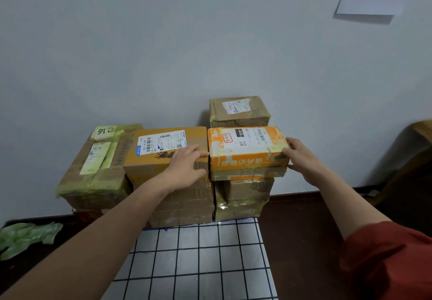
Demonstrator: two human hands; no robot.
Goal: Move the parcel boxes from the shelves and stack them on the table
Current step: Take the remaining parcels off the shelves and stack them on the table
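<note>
The orange parcel box sits on top of the right-hand stack at the back of the desk, near the wall. It rests on a flatter taped box, and that one on a brown box wrapped in glossy yellowish tape. It is a long, low carton with a white shipping label on its lid and worn tape across its corners. It looks stiff enough to hold its shape under a squeeze and, judging by its size, fairly light. The tape may be slick, so the short ends are the best places to take hold, palms pressing inward and fingers reaching under the bottom edge.

The hands are at those two ends. The right hand is pressed against the right end, thumb on the top corner and fingers spread down the side, not closed around anything. The left hand lies flat and relaxed on the near corner of the neighbouring large brown box, with its fingertips reaching the orange box's left end. Whether they actually touch that end is hard to tell.

A smaller brown box stands behind the orange one against the wall. Left of the large brown box is a carton bound in green tape. A white cloth with a black grid covers the near middle of the desk, and a crumpled green wrapper lies at the far left.
</note>
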